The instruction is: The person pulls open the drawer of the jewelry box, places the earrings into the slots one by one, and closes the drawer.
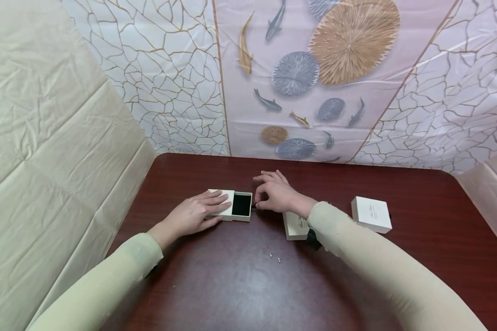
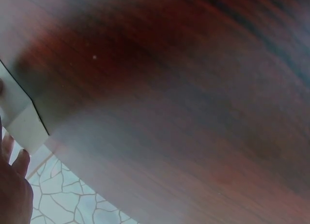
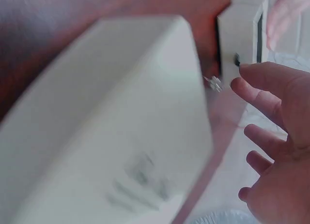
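Observation:
On the table, a small white drawer box (image 1: pixel 225 216) has its black-lined drawer (image 1: pixel 242 204) slid partly out toward the right. My left hand (image 1: pixel 199 210) rests across the box's white cover with its fingers spread. Beside the drawer's front, my right hand (image 1: pixel 274 192) has thumb and index finger bent close to the black pull tab (image 3: pixel 237 59). In the right wrist view a gap shows between those fingertips, and the tab lies just past the thumb. A small silvery piece (image 3: pixel 214 82) lies near the index fingertip; its kind is unclear.
Under my right forearm stands another white box (image 1: pixel 295 226), with a dark item (image 1: pixel 313 240) beside it. A third white box (image 1: pixel 372 214) sits farther right. Two tiny shiny pieces (image 1: pixel 270 254) lie on the dark red table (image 1: pixel 248 294). Patterned cloth (image 1: pixel 182 78) hangs behind.

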{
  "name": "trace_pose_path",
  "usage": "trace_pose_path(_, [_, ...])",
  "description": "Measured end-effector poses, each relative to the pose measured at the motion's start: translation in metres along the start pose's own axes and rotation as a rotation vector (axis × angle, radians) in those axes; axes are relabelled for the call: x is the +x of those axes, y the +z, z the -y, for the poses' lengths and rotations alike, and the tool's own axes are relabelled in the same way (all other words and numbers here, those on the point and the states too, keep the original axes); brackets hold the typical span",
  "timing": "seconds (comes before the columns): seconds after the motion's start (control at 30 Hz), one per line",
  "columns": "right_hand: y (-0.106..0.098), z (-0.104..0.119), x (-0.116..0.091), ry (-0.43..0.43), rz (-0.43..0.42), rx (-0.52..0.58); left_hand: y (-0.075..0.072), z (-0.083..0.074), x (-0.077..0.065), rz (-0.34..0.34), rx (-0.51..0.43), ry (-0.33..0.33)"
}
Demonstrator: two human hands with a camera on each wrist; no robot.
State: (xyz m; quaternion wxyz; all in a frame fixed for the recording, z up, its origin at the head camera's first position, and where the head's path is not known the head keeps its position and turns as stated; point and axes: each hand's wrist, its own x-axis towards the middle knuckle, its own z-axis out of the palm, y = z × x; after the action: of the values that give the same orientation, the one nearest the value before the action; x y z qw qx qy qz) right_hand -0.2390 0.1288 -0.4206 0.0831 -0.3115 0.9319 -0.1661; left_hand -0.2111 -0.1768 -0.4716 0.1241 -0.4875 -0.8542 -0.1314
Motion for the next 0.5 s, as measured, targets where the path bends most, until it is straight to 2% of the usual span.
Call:
trace_pose_path(0.27, [-0.016, -0.01, 0.001, -0.005, -0.021, -0.042, -0.001, 0.0, 0.0, 0.013, -0.012, -0.01])
trace_pose_path(0.5, [-0.006, -0.013, 0.006, -0.057, -0.024, -0.124, 0.0, 0.002, 0.0, 0.013, -0.012, 0.003])
